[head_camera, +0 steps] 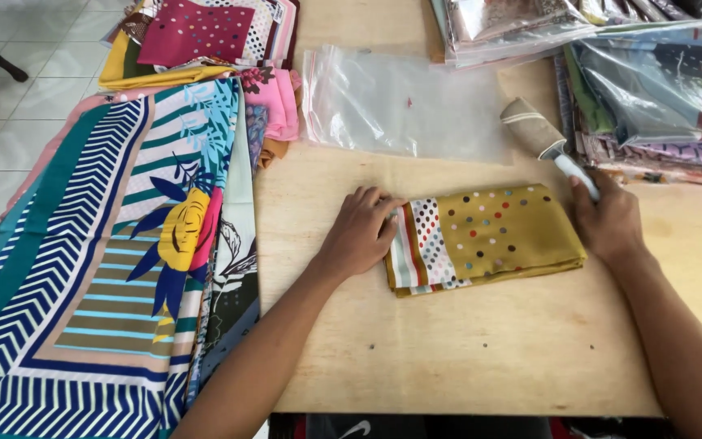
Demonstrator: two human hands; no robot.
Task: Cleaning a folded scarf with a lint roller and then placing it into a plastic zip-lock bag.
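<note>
Fingers of our left hand lie flat and together on the striped left end of the folded mustard scarf, while our right hand is curled shut around the white handle of a lint roller just beyond the scarf's right end. We note the scarf lies on the wooden table between both hands, nearer the left. Its long axis runs left to right, with the right end tilted slightly away from us.

Mustard polka-dot scarf, striped edge
</note>
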